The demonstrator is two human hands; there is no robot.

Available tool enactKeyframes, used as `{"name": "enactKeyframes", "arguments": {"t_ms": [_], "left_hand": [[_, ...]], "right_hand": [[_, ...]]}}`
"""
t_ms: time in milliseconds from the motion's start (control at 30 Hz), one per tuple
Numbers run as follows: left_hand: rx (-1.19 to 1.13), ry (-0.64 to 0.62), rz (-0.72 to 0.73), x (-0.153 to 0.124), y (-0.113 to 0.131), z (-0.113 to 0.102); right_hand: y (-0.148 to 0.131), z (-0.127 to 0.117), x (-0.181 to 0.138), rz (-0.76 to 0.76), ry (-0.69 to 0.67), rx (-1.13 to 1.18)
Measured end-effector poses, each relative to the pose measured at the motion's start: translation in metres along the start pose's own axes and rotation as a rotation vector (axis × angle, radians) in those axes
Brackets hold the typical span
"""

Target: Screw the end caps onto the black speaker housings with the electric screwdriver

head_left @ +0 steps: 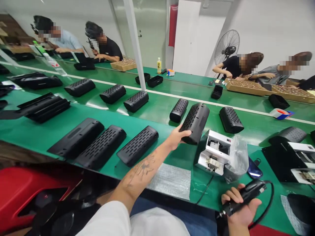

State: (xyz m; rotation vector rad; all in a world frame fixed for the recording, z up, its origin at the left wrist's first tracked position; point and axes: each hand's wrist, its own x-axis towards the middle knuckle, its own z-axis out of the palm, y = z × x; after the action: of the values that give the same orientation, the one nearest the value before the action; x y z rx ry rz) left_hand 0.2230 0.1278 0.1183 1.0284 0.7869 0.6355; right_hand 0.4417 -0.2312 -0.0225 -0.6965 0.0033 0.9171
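My left hand (177,137) is closed on the near end of a black slotted casing (196,121), which it holds tilted over the far side of the bench. The fingers under the casing are hidden. At the lower right, my right hand (242,205) grips a black corded electric screwdriver (246,196), its bit pointing down to the left. Between the two hands stands a white screw feeder (213,154), with a clear plastic bag (236,160) against its side. A sheet of bubble wrap (171,180) lies below my left forearm.
More black casings rest on the near bench, one of them slotted (137,146), and others on the green conveyor (157,106). A phone (254,168) lies right of the feeder. A white post (135,42) rises beyond the belt. Several people work across it, near cardboard trays (242,87).
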Motion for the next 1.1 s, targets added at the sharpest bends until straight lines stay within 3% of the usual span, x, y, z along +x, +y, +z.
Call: {"name": "enactKeyframes", "arguments": {"t_ms": [100,167,300,400,500,633,767,867,967,1033,1100], "left_hand": [[-0.072,-0.255,0.143,-0.094,-0.024,-0.057],[-0.068,-0.390,0.169,-0.142,-0.038,-0.090],[0.021,-0.511,0.094,-0.197,-0.055,-0.137],[0.249,-0.555,0.109,-0.208,-0.054,-0.154],[0.515,-0.563,0.148,-0.200,-0.047,-0.161],[0.780,-0.608,0.190,-0.181,-0.038,-0.164],[0.893,-0.623,0.266,-0.174,-0.037,-0.162],[0.872,-0.532,0.363,-0.181,-0.052,-0.161],[0.837,-0.365,0.455,-0.195,-0.082,-0.161],[0.826,-0.261,0.476,-0.204,-0.103,-0.161],[0.816,-0.191,0.480,-0.209,-0.120,-0.161]], "right_hand": [[-0.002,0.023,-0.008,-0.023,-0.129,-0.104],[-0.003,0.037,-0.014,-0.042,-0.171,-0.185],[-0.018,0.063,-0.025,-0.158,-0.178,-0.314],[-0.043,0.090,-0.026,-0.320,-0.172,-0.431],[-0.061,0.127,-0.018,-0.529,-0.180,-0.536],[-0.052,0.175,0.002,-0.759,-0.196,-0.647],[-0.039,0.217,0.011,-0.819,-0.242,-0.768],[-0.062,0.253,0.010,-0.909,-0.245,-0.794],[-0.110,0.286,0.008,-1.002,-0.327,-0.881],[-0.136,0.298,0.007,-0.960,-0.398,-0.950],[-0.143,0.296,0.008,-0.904,-0.421,-0.958]]}}
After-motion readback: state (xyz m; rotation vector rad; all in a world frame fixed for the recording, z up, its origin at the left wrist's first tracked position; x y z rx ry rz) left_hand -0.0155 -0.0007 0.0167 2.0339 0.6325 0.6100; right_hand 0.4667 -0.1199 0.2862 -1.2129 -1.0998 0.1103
